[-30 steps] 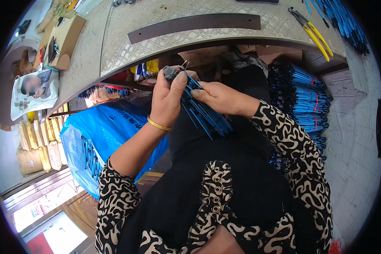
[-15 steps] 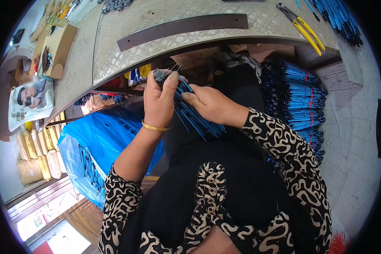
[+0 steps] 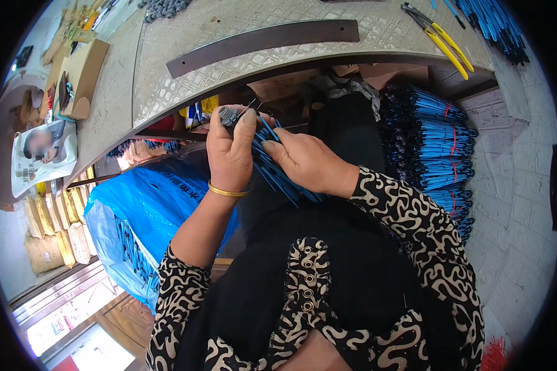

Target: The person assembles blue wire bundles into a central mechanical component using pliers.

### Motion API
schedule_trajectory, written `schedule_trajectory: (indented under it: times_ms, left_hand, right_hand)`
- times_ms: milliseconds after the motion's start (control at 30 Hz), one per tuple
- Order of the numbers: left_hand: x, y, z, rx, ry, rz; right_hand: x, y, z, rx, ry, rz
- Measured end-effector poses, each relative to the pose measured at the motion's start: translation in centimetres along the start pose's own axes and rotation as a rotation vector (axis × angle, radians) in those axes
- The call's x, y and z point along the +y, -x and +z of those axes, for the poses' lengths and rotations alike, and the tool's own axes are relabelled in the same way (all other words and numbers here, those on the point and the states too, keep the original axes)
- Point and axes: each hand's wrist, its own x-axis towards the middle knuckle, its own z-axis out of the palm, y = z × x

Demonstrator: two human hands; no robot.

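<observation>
"Blue rods [image 3: 275,176], thin and slender, gathered in a loose bunch. Where exactly are they?"

"Between the two hands, below the bench edge and over the dark-clothed lap. They slant down to the right, their lower ends fanning apart."

"What is the right hand [image 3: 303,162] doing?"

"Grasping the bunch, thumb laid over the top. Its fingers underneath are hidden."

"And the left hand [image 3: 230,148]?"

"Pinching a grey ribbed piece [image 3: 228,115] between thumb and fingers. Thin dark tips poke up beside the thumb; I can't tell what they belong to. A gold bangle [image 3: 229,193] circles that wrist."

"What lies around them?"

"On the workbench [image 3: 380,38], a dark flat strip [image 3: 263,45] and yellow-handled cutters [image 3: 445,54]. Under it, to the right, stacked blue bundles [image 3: 440,148] tied with red bands; to the left, a blue plastic bag [image 3: 143,201] with more blue rods showing at its side."
</observation>
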Motion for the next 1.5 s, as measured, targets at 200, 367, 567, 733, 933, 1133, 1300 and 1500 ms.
schedule_trajectory:
  times_ms: [200,367,567,733,933,1133,1300,1500]
  left_hand:
    - [0.3,-0.7,-0.1,-0.112,0.120,-0.017]
    - [0.5,-1.1,-0.6,-0.225,0.220,-0.007]
    - [-0.2,-0.7,-0.1,-0.035,-0.015,0.036]
    - [-0.1,-1.2,-0.5,-0.012,-0.034,0.029]
    - [0.0,-1.3,-1.1,-0.079,0.149,-0.024]
    - [-0.1,-1.3,-1.8,-0.128,0.355,-0.026]
    - [-0.3,-1.2,-2.1,-0.147,0.406,0.028]
    - [-0.8,-1.1,-2.8,-0.164,0.464,0.018]
  right_hand:
    - [0.1,0.1,-0.1,0.012,0.005,0.019]
    - [0.2,0.2,-0.1,0.017,-0.040,0.002]
    - [0.1,0.0,0.5,0.043,0.043,0.027]
    - [-0.3,-0.1,0.9,0.120,0.047,-0.007]
    - [-0.4,-0.1,0.7,0.252,0.191,-0.182]
    - [-0.1,-1.7,-0.9,0.051,0.142,-0.157]
    - [-0.1,-2.6,-1.4,-0.064,0.106,-0.187]
    - [-0.2,-3.0,-0.9,-0.093,0.133,-0.176]
